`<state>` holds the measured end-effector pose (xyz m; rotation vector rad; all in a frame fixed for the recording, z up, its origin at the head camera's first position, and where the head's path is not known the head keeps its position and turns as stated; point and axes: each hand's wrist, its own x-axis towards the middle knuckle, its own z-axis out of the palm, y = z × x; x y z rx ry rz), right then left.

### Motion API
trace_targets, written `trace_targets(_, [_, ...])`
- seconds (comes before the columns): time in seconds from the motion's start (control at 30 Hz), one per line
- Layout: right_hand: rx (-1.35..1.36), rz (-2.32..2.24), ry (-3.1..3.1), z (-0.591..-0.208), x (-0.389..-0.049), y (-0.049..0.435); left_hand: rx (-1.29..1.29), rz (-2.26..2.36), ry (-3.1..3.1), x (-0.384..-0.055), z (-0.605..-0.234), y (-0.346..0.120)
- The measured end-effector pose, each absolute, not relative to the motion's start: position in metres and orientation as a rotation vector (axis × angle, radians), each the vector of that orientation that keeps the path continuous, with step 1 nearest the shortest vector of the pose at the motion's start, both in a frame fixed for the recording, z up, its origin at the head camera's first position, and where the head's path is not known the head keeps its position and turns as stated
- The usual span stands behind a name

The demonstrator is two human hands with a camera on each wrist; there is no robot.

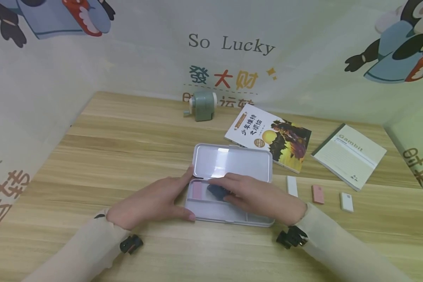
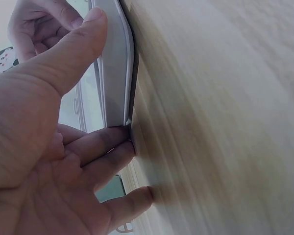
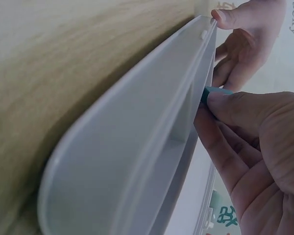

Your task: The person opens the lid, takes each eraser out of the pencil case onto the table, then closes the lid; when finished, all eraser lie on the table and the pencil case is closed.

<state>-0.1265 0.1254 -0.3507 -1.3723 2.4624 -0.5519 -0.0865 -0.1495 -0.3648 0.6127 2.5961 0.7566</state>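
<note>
Before me, the wooden table bears an open pencil case, a sharpener, a book, a notebook, a pink eraser and two white erasers.

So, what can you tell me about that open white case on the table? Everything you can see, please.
The white case is a shallow, round-cornered box on the wooden table, its lid opened toward the back. It looks smooth, perhaps plastic; the lid's inside shines. A long divider separates back and front sections; a pink block lies back left. The left hand touches its left end; the right hand holds a dark block at the back section.
</note>
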Motion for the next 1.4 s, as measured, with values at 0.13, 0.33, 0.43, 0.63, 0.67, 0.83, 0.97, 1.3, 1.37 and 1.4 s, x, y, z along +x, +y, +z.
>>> trace_targets(0.13, [-1.318, -0.598, 2.492, -0.350, -0.125, 0.132, 0.619, 0.763, 2.593, -0.087, -0.363, -0.149])
trace_targets(0.33, [-1.235, -0.648, 2.520, -0.347, -0.121, 0.148, 0.620, 0.760, 2.593, -0.087, -0.363, -0.148])
trace_targets(0.43, [-1.213, -0.686, 2.545, -0.346, -0.118, 0.160, 0.611, 0.756, 2.590, -0.086, -0.362, -0.149])
trace_targets(0.63, [-1.132, -0.770, 2.592, -0.343, -0.108, 0.185, 0.618, 0.739, 2.593, -0.086, -0.361, -0.149])
trace_targets(0.67, [-1.113, -0.777, 2.600, -0.342, -0.106, 0.190, 0.618, 0.736, 2.593, -0.086, -0.361, -0.149])
trace_targets(0.83, [-1.044, -0.780, 2.674, -0.347, -0.096, 0.215, 0.602, 0.733, 2.589, -0.086, -0.361, -0.149])
trace_targets(0.97, [-1.045, -0.843, 2.724, -0.356, -0.089, 0.236, 0.595, 0.746, 2.583, -0.085, -0.362, -0.150])
trace_targets(1.3, [-0.955, -0.898, 2.967, -0.368, -0.070, 0.292, 0.591, 0.734, 2.595, -0.085, -0.363, -0.151])
trace_targets(1.37, [-0.907, -0.869, 2.969, -0.369, -0.065, 0.301, 0.597, 0.735, 2.596, -0.086, -0.363, -0.151])
trace_targets(1.4, [-0.895, -0.858, 2.965, -0.370, -0.063, 0.306, 0.598, 0.735, 2.597, -0.086, -0.363, -0.151])
